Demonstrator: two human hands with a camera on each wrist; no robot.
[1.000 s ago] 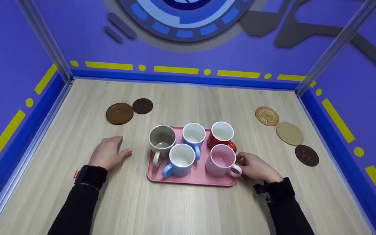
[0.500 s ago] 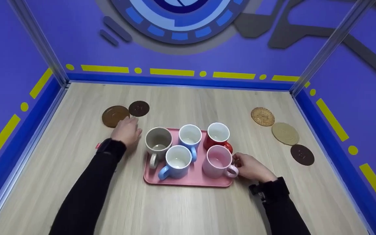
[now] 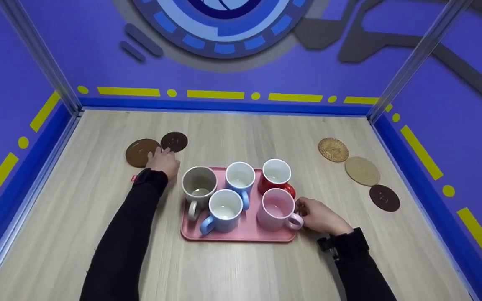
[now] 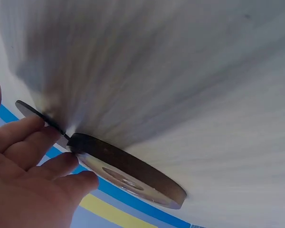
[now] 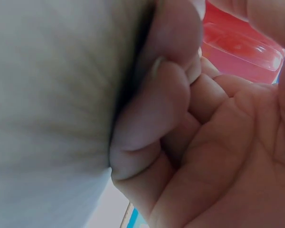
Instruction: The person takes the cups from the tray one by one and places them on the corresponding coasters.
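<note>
My left hand (image 3: 163,162) reaches to the back left, its fingers fairly straight and spread. In the left wrist view its fingertips lie at the edges of a thick brown coaster (image 4: 142,168) and a thinner dark coaster (image 4: 26,110), where the two sit side by side. At the right rim of a pink tray (image 3: 249,228) rests my right hand (image 3: 320,215), fingers curled low against the table. The pink mug (image 3: 271,220) hides its fingertips, so I cannot tell whether they grip the rim. Behind that mug stands a red mug (image 3: 268,187).
The tray also bears a grey mug (image 3: 197,196) and two light blue mugs, one in front (image 3: 225,221) and one behind (image 3: 241,189). To the right lie a woven coaster (image 3: 333,149), a beige coaster (image 3: 362,171) and a dark coaster (image 3: 385,198). Blue walls enclose the table.
My left hand has moved forward and right from the open table beside the tray up to the two left coasters. The right hand stays by the tray; the head view has shifted slightly.
</note>
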